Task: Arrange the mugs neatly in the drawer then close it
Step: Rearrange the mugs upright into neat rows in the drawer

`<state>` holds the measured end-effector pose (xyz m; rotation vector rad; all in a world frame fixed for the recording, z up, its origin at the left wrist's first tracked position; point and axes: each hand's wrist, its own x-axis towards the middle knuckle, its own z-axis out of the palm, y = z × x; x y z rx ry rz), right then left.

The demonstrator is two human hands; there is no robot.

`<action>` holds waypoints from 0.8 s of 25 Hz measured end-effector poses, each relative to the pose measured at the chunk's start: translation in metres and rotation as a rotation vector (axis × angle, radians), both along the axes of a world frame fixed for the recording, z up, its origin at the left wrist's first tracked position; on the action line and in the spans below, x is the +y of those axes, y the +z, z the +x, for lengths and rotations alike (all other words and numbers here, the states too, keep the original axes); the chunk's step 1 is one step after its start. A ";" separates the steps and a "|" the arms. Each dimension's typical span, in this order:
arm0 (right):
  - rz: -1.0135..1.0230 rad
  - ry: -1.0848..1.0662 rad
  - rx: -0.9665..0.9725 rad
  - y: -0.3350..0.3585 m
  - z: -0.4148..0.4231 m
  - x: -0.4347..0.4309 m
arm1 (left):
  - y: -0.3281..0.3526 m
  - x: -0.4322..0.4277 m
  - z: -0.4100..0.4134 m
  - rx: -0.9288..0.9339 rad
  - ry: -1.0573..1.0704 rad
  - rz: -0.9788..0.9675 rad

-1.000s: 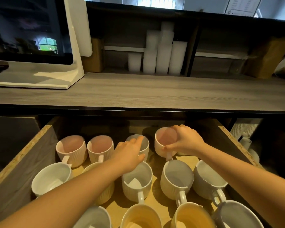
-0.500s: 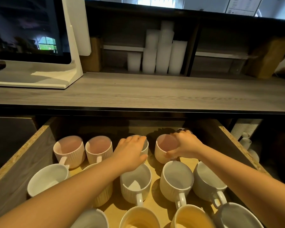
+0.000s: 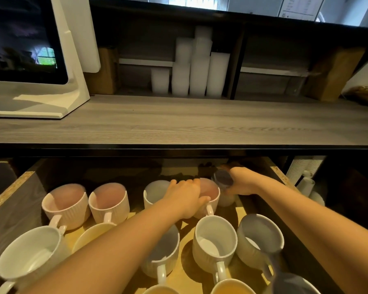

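Left hand (image 3: 186,197) grips a ribbed pink mug (image 3: 208,194); right hand (image 3: 241,182) holds a tilted, blurred, seemingly grey mug (image 3: 222,178).

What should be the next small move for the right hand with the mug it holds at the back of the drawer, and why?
Probably set the tilted mug upright in the back row, right of the pink mug. The right hand holds it raised near the drawer's back right corner, where space seems free, while the left hand rests on the pink mug.

mugs (image 3: 215,240) packed tight, counter (image 3: 179,124) overhangs drawer (image 3: 11,187) back, narrow gaps btwn rows
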<state>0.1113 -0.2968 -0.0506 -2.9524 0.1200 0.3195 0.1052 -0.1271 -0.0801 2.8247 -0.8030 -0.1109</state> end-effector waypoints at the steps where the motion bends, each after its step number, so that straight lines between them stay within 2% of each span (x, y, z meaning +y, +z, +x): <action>1: -0.049 0.037 0.046 -0.003 0.005 0.003 | -0.002 0.000 0.001 -0.011 0.009 -0.016; 6: -0.207 0.100 0.142 -0.010 0.017 0.008 | -0.003 0.007 0.008 -0.012 -0.023 -0.032; 15: -0.189 0.017 -0.189 0.006 -0.032 -0.015 | 0.001 0.009 0.000 0.015 -0.042 0.020; 20: -0.071 0.034 -0.289 0.034 -0.075 -0.022 | 0.011 0.010 -0.016 -0.027 -0.064 0.003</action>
